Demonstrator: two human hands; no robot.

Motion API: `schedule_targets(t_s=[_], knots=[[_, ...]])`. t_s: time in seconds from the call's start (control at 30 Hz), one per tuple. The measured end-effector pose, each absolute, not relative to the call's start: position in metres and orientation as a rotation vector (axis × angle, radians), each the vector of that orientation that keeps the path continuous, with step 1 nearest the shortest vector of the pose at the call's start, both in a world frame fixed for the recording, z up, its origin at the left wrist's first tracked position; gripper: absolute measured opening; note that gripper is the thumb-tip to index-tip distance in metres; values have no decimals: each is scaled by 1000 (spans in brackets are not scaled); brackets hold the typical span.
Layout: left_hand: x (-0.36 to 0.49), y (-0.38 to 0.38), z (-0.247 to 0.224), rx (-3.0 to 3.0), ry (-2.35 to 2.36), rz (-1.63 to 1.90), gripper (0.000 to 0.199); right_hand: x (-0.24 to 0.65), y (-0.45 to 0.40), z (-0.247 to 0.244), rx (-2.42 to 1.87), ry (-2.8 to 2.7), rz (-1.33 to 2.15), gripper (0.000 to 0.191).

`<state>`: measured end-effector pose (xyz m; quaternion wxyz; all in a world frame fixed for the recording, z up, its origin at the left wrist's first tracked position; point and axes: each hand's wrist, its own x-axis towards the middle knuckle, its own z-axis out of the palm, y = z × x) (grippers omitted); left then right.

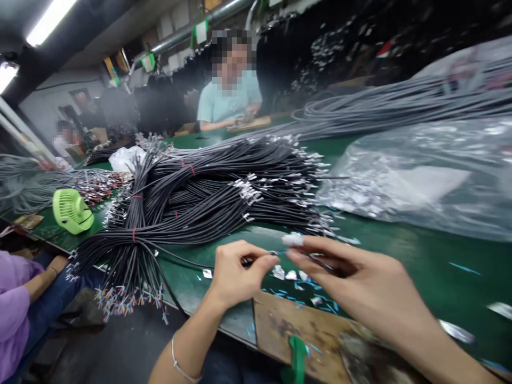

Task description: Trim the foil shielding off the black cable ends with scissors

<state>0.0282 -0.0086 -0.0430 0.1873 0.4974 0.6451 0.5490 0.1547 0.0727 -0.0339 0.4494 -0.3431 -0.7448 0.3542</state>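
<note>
My left hand (240, 272), with a thin bracelet at the wrist, pinches a dark cable (184, 260) near its tip between thumb and forefinger. Just to the right, my right hand (366, 277) has its thumb and forefinger closed on a thin blue strand (282, 252) at the cable's end. A white covering (293, 239) wraps the right forefinger's tip. Below the fingers, blue scraps (298, 298) and crumpled foil bits (279, 272) lie on the green table (424, 266). Behind both hands spreads a big pile of black cables (208, 186), tied in bundles with red bands.
A wooden board (294, 330) with a green object (296, 354) is at the near edge. A clear plastic bag (432, 181) lies right, grey cables (384, 106) behind it. A small green fan (71, 210) stands left. One person (230, 98) sits opposite, another in a purple top (14, 314) at left.
</note>
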Motion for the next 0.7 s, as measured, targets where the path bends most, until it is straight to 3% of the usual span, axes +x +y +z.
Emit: schedule_targets(t_s=[0.1,0.2,0.57,0.7], knots=[[30,-8,-45,1328,1816,1616,15,155,70,-28,-738,-1794,1086,23],[29,-7,-44,1313,1845,1612,15,155,69,-25,-665,-1770,1151,17],[25,-4,-48,1540,1829,1750,6,153,82,-21,-611,-1584,1655,16],[27,-6,-50,1748,1963,1837,4,154,81,-16,-606,-1549,1654,15]])
